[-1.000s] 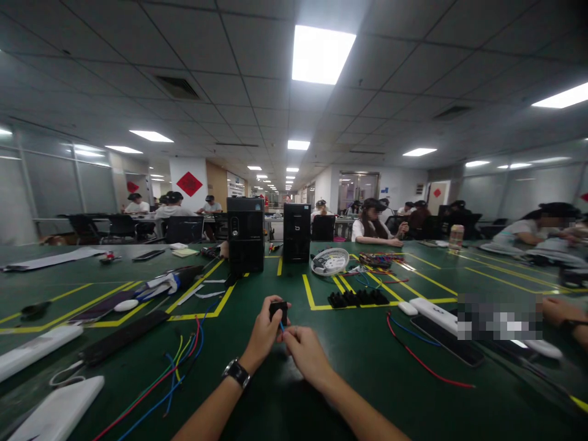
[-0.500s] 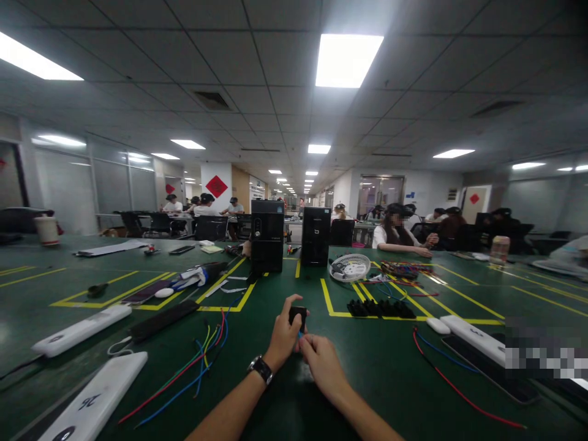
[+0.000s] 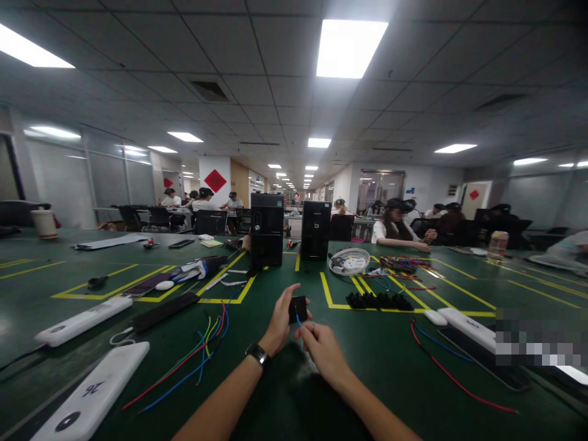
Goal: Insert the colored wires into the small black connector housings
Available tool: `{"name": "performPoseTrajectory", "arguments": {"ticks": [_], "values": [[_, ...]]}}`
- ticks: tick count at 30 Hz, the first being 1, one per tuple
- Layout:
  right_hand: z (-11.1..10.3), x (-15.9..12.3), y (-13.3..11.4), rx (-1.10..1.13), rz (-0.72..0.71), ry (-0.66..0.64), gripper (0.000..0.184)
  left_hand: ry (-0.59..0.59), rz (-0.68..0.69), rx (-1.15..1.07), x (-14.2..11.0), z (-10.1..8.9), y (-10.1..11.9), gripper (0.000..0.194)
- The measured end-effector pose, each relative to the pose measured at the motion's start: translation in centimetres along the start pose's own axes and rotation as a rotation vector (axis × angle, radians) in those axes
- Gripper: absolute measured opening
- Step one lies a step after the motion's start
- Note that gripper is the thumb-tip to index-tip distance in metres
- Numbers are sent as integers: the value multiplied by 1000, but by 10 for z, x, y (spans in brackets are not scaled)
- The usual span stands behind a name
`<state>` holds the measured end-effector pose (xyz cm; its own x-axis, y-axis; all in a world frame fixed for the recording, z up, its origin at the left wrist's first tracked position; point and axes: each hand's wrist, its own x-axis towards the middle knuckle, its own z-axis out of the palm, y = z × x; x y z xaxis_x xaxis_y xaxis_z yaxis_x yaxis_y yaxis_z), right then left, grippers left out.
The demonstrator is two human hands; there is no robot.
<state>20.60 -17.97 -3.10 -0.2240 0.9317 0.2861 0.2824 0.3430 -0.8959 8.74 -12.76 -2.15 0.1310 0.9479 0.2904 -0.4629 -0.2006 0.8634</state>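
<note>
My left hand (image 3: 281, 320), with a watch on its wrist, grips a small black connector block (image 3: 297, 308) above the green table (image 3: 376, 361). My right hand (image 3: 321, 346) sits just below it and pinches a thin blue wire (image 3: 299, 320) that runs into the block. Both hands are closed and nearly touch at the middle of the view.
Loose coloured wires (image 3: 193, 361) lie to the left, red and blue wires (image 3: 441, 361) to the right. White power strips (image 3: 89, 395) lie at the left and right. A row of black connectors (image 3: 379, 301), a white basket (image 3: 349, 261) and two black boxes (image 3: 266, 229) stand beyond. Other people sit at the tables.
The view has swung left and settled. My hands stay together on the block; the left hand has lifted the block slightly and the blue wire now shows between the hands.
</note>
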Motion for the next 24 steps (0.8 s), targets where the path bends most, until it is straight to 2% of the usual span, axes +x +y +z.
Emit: {"name": "performPoseTrajectory", "arguments": {"ticks": [3,6,11,15,17,20,22,24], "values": [[3,-1,0,21,1,-47,28,20,-67,-138,4,-1,0,51],[6,1,5,84,31,-44,28,17,-70,-212,7,-3,-3,42],[7,7,15,89,109,-64,36,57,-23,-3,11,-15,-11,39],[2,12,9,49,86,13,34,143,23,129,12,-16,-13,37],[0,11,5,-5,48,54,34,162,27,59,13,-9,-13,36],[4,7,2,-130,-4,75,35,153,-43,-130,13,1,-13,35],[8,5,2,-194,-26,60,36,149,-88,-202,14,3,-14,36],[9,4,0,-211,-38,63,37,158,-77,-188,14,0,-15,36]]}}
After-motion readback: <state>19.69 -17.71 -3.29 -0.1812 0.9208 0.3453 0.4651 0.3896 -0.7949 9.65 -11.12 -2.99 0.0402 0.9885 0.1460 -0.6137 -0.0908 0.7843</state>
